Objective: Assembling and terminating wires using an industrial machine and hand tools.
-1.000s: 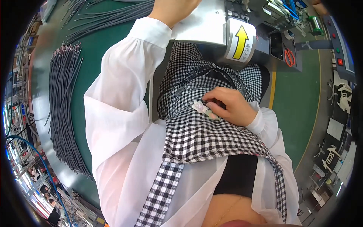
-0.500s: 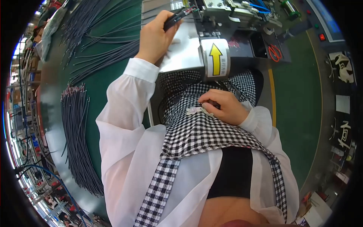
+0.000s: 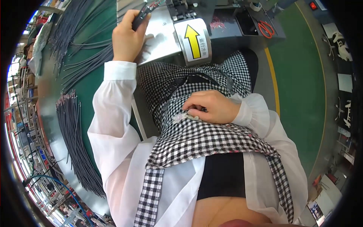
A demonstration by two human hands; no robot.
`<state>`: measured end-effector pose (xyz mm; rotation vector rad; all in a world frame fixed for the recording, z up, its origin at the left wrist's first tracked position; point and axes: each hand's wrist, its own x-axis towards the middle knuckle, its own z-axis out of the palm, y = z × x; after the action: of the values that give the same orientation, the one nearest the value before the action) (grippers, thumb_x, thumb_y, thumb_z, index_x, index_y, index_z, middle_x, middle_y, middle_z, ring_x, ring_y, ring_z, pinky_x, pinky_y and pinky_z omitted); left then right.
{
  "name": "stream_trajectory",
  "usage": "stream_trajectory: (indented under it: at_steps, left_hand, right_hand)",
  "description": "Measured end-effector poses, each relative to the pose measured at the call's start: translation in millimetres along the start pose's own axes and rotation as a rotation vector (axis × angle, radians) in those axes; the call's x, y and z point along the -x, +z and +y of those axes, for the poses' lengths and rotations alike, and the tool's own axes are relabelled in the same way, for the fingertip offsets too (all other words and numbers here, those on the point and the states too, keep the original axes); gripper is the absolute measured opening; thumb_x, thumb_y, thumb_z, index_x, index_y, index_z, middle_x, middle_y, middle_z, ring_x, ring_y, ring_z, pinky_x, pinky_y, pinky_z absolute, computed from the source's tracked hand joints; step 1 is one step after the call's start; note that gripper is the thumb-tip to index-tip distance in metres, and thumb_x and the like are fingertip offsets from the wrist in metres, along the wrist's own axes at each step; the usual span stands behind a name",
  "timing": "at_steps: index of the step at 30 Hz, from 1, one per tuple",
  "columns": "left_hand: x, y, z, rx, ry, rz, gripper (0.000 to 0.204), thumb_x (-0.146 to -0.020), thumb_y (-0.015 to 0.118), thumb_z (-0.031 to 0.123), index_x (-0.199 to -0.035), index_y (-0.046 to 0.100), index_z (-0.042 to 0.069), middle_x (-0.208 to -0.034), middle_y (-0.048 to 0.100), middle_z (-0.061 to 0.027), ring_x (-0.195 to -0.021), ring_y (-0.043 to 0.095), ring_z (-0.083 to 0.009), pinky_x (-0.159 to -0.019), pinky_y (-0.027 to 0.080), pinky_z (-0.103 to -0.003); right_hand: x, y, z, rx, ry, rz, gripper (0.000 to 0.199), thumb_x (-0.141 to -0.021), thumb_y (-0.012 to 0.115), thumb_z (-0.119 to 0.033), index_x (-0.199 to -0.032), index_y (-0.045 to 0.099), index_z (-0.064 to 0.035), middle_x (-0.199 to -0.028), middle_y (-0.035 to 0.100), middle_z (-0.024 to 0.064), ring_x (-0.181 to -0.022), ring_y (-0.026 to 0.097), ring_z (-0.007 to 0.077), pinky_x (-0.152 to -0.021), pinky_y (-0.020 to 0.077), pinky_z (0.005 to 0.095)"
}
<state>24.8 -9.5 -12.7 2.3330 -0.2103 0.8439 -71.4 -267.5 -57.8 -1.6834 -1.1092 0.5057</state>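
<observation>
My left hand [image 3: 127, 36] is closed around a short bunch of dark grey cable [image 3: 141, 17] at the top of the view. The cable's stripped end fans into thin red and pale wires, pointing up and right. Under and beside that hand lies a shiny metal plate [image 3: 160, 36], part of a bench machine. My right hand [image 3: 213, 106] rests on the black-and-white checked apron [image 3: 211, 136] over my lap. Its fingers curl loosely beside a small pale flower decoration [image 3: 182, 117], and nothing shows between thumb and forefinger. The palm is hidden.
Cables [image 3: 79, 143] lie in a long bundle on the green bench at left, and more loose cables [image 3: 75, 28] spread behind. Right of the plate are a white label with a yellow arrow [image 3: 193, 42], pink wire scraps [image 3: 217, 23], a black phone [image 3: 246, 22] and red-handled scissors [image 3: 266, 29].
The whole view has shifted, so the machine and left hand appear farther left and higher. My left hand still holds the cable. The right hand stays on the apron.
</observation>
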Motion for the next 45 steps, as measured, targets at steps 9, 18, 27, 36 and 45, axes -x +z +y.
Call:
stream_trajectory:
  at_steps: [9,18,27,36,45]
  left_hand:
    - [10,-8,9,0.052,-0.051,-0.058,0.019,-0.088,0.069,0.018,-0.091,0.059,0.002,-0.067,0.054,-0.0074,-0.058,0.046,-0.0138,-0.056,0.043,-0.027]
    - [5,-6,7,0.037,-0.041,-0.098,0.016,-0.087,0.069,0.014,-0.091,0.059,0.002,-0.069,0.055,-0.0077,-0.059,0.048,-0.0141,-0.057,0.043,-0.028]
    - [9,-6,21,0.049,0.111,-0.178,0.025,-0.072,0.067,0.001,-0.097,0.064,0.004,-0.086,0.066,-0.0141,-0.073,0.066,-0.0315,-0.064,0.05,-0.034]
    - [-8,-2,45,0.099,0.268,-0.321,0.035,-0.063,0.065,-0.004,-0.097,0.063,0.004,-0.081,0.064,-0.0129,-0.069,0.064,-0.0314,-0.062,0.05,-0.037]
    - [-21,12,43,0.099,-0.043,-0.425,0.021,-0.07,0.066,-0.004,-0.089,0.06,0.004,-0.071,0.062,-0.0108,-0.062,0.061,-0.0309,-0.057,0.047,-0.035]
  right_hand:
    - [-3,-11,-11,0.092,0.001,0.019,0.017,-0.086,0.064,-0.011,-0.1,0.065,-0.0026,-0.087,0.064,0.0076,-0.071,0.061,0.0193,-0.064,0.0492,0.0287]
    - [6,-8,-9,0.0,0.061,0.074,0.015,-0.085,0.064,-0.015,-0.095,0.066,-0.0043,-0.088,0.066,0.0074,-0.071,0.063,0.0199,-0.065,0.051,0.0295]
    - [-4,-61,-5,-0.25,0.205,0.349,0.015,-0.088,0.062,-0.009,-0.101,0.066,-0.0016,-0.087,0.066,0.0029,-0.073,0.059,0.0064,-0.066,0.0482,0.0217]
    - [-81,-110,7,-0.381,0.13,0.646,0.013,-0.088,0.062,-0.004,-0.099,0.066,-0.0005,-0.088,0.066,0.0007,-0.074,0.057,0.0038,-0.067,0.0478,0.02]
    - [-101,-111,27,-0.404,0.126,0.686,0.01,-0.087,0.061,-0.002,-0.096,0.065,0.0007,-0.088,0.064,0.0024,-0.074,0.057,0.0053,-0.067,0.047,0.0199]
